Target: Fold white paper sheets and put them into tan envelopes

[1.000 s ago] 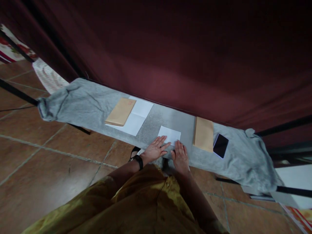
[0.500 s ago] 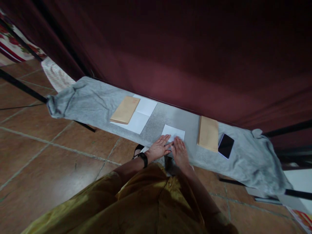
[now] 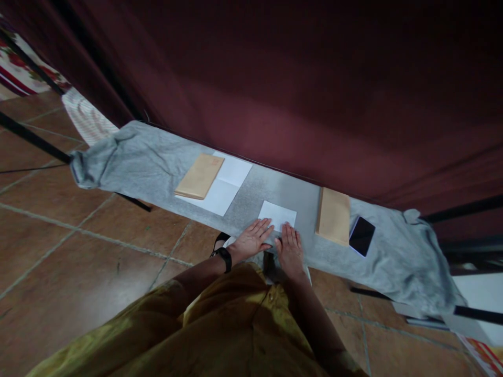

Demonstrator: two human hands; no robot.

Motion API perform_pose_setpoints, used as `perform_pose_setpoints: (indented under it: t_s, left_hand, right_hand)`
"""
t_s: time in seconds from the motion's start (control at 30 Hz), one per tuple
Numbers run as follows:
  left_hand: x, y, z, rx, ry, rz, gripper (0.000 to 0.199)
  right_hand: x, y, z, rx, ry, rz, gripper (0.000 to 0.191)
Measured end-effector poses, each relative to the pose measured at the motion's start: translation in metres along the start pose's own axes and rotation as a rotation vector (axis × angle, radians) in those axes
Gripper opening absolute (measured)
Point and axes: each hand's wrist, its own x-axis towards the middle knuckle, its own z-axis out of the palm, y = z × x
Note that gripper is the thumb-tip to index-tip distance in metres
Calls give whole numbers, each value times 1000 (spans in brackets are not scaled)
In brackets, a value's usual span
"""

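Observation:
A small white folded paper [image 3: 277,214] lies on the grey cloth of the narrow table, close to its front edge. My left hand [image 3: 252,240], with a black band at the wrist, rests flat with fingers spread on the paper's lower left edge. On its lower right edge lie the fingertips of my right hand [image 3: 290,248], stretched out flat. A narrow gap separates the two hands, and neither grips anything. To the left, a larger creased white sheet [image 3: 226,193] is partly covered by a brown envelope stack [image 3: 200,176].
Right of the paper sits a second brown envelope stack [image 3: 333,217], with a dark-screened phone [image 3: 362,236] beside it. The grey cloth [image 3: 133,157] is rumpled at both ends. A dark red curtain [image 3: 259,104] hangs behind the table.
My hands have moved slightly apart, opening a gap between the thumbs. More of the small paper's lower part shows. The whole view has shifted a little.

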Motion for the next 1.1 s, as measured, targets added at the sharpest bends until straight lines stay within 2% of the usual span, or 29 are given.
perform_pose_setpoints:
  t_s: [0.17,0.33,0.43,0.53,0.67,0.8,0.93,1.1]
  left_hand:
    - [-12,-6,1,26,43,-110,70]
    - [-15,-9,-3,24,88,-211,61]
    - [-5,-4,-7,19,124,-250,56]
    - [14,5,-7,-18,142,-226,56]
    - [40,14,3,-47,122,-193,57]
    - [51,12,12,-42,123,-207,55]
    - [55,6,11,-44,106,-193,52]
    - [69,-1,7,-22,17,-228,56]
  right_hand:
    - [-5,4,-1,0,30,35,60]
    - [-9,5,0,8,38,73,59]
    - [-9,4,1,14,44,94,59]
    - [-8,2,2,10,38,100,60]
    - [-8,2,2,5,40,105,60]
    - [-6,3,-1,44,50,121,55]
    - [13,1,-7,127,48,153,52]
    - [59,-14,-8,203,-18,115,54]
